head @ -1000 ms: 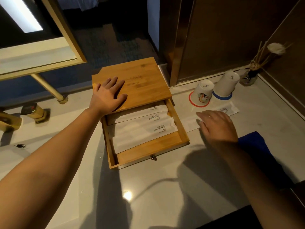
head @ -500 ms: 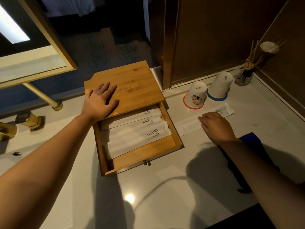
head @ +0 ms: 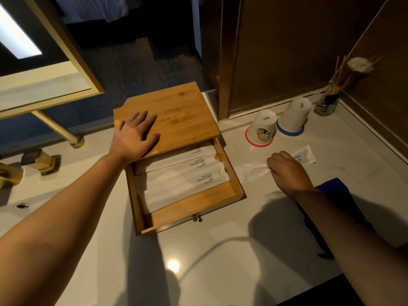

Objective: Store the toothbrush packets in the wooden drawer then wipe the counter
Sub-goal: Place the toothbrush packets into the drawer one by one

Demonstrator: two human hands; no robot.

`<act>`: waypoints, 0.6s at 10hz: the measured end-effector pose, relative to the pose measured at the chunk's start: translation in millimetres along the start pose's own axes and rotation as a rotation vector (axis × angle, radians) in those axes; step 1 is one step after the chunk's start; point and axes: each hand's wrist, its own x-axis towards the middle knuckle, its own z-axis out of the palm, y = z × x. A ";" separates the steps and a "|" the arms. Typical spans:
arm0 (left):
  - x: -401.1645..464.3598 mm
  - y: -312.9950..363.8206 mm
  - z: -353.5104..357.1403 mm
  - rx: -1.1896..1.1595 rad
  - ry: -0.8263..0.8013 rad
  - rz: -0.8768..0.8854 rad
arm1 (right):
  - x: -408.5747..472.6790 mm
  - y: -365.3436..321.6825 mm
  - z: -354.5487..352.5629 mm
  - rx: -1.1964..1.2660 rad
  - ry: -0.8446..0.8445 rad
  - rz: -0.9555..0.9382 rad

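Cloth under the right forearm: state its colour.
The cloth is deep blue, seen in the head view, the only one given.

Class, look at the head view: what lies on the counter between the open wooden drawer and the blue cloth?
A white toothbrush packet, pinched by the right hand, seen in the head view.

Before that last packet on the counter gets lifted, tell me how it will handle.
Probably floppy: the packet already puckers where the right hand pinches its middle. Likely very light, since it lies thin and flat on the counter like the packets in the drawer. The ends may droop when lifted, so sliding it in flat seems safest.
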 end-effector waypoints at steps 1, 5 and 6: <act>0.4 -0.9 0.9 0.000 0.001 0.006 | -3.1 -7.6 -6.3 0.025 0.055 0.028; 0.0 -2.3 1.7 -0.006 0.006 0.014 | 21.4 -96.4 -111.6 0.010 0.373 -0.131; -0.7 -3.4 0.3 -0.018 0.017 0.014 | 25.1 -133.7 -116.2 0.118 0.231 -0.245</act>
